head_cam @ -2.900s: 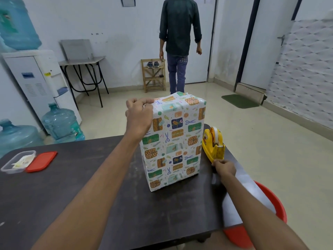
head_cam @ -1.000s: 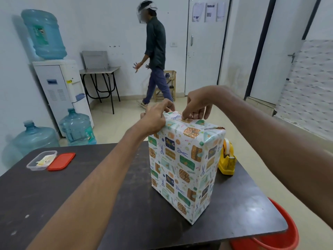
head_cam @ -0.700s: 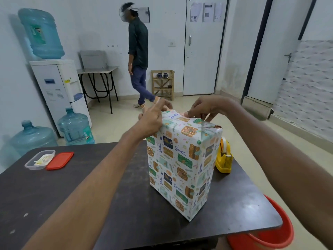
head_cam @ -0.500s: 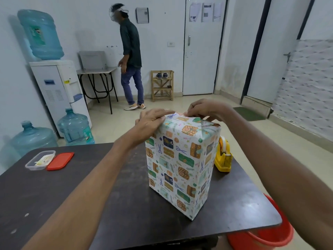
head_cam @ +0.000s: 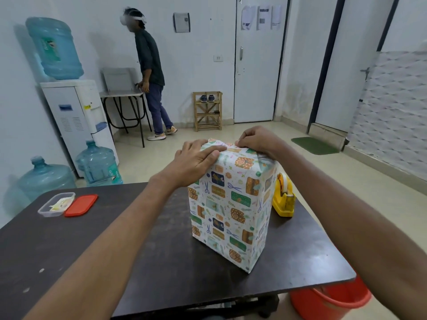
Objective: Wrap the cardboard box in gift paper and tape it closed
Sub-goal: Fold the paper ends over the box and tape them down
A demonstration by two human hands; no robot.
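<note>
Wrapped box (head_cam: 231, 204) upright on table (head_cam: 92, 250), long axis vertical, corner edge nearest

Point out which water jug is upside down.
The jug on the white dispenser, neck down. The middle jug and the left jug stand upright on the floor.

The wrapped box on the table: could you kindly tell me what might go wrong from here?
1. The box stands tall on a narrow end while the left hand and right hand bear on its top; a sideways push might tip it towards the tape dispenser.
2. If the left hand lifts too soon, the folded paper on top may spring open.
</note>
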